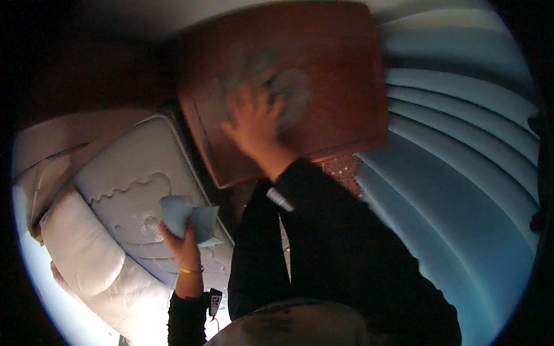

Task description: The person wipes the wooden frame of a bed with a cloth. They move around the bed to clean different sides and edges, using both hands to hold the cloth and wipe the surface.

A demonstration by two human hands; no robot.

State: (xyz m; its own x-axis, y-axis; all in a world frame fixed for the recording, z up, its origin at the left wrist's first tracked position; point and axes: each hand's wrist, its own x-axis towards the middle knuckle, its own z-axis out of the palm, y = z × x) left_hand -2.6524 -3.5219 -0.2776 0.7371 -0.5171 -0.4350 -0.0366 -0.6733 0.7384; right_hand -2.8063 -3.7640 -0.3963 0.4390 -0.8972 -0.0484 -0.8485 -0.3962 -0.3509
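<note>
A pale blue-grey folded piece (193, 216), perhaps cloth or foam, is gripped between the thumb and fingers of my left hand (183, 245), above a grey cushioned seat. A yellow band circles that wrist. My right hand (254, 120) reaches forward over a reddish-brown wooden tabletop (340, 98), its fingers spread and blurred by motion. Under and around those fingers is a greyish smudged patch (294, 95); whether it is dust or a thin cloth I cannot tell.
Left of the table stands the grey seat (138, 155) with a wavy-edged pattern, and a cream cushion (86, 248) lies against it. Light blue ribbed fabric or padding (456, 173) fills the right side. A speckled floor (343, 172) shows between table and padding.
</note>
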